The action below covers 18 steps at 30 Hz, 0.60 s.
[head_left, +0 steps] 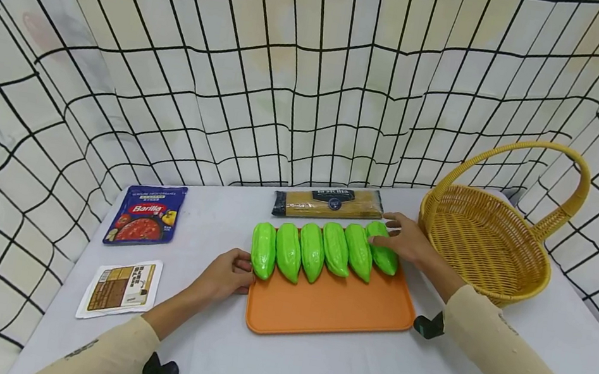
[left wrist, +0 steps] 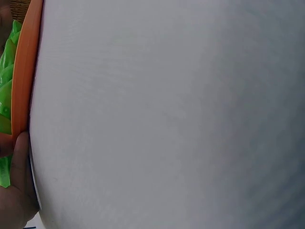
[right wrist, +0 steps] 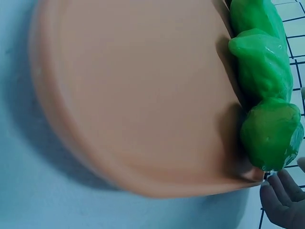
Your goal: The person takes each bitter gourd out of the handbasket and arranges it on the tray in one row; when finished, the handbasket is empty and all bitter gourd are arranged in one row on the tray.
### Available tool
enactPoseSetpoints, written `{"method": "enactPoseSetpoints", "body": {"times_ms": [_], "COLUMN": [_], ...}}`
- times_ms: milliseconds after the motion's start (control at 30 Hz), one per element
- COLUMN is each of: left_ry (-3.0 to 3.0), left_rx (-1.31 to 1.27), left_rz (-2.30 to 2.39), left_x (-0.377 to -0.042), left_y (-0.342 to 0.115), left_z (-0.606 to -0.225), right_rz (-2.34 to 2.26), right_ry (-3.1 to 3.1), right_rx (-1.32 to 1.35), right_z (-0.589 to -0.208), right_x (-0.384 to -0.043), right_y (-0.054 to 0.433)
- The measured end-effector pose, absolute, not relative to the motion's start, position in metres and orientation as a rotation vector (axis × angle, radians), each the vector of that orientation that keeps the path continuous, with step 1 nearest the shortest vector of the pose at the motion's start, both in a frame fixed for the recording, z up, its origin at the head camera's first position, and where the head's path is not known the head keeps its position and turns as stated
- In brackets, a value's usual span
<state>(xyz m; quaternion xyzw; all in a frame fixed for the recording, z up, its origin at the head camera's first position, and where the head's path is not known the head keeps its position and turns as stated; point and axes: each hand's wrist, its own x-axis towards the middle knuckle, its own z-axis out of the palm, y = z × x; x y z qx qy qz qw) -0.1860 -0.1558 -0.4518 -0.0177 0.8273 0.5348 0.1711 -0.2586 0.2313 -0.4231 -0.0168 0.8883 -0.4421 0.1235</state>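
Several glossy green, ridged, pod-shaped vegetables, apparently plastic (head_left: 311,252), lie side by side in a row along the far part of an orange tray (head_left: 330,313). At the tray's left edge my left hand (head_left: 226,274) touches the rim, its fingertips beside the leftmost vegetable (head_left: 263,251). In the left wrist view, loosely bent fingers (left wrist: 19,162) meet the rim. My right hand (head_left: 409,241) is at the opposite end, fingers extended behind the rightmost vegetable (head_left: 382,250) and thumb near its top. Its fingers (right wrist: 281,198) show beside that vegetable in the right wrist view.
Behind the tray lies a spaghetti pack (head_left: 328,203). A blue Barilla pouch (head_left: 146,215) and a white-and-brown packet (head_left: 121,290) lie on the left. A yellow wicker basket (head_left: 483,245) with a tall handle stands at right. Black netting (head_left: 343,78) encloses the table's back and sides.
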Motion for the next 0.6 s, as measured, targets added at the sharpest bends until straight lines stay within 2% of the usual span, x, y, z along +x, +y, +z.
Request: {"method": "enactPoseSetpoints", "body": {"times_ms": [600], "left_ry": [2.341], "left_rx": [-0.087], "left_rz": [1.525], "left_x": [-0.187], "left_y": [-0.151], "left_z": [-0.452], "right_rz": [-1.327], "right_ry": [2.666], "right_rx": [-0.155], "right_z": [-0.407], "right_x": [-0.241], "right_y": [0.227]}}
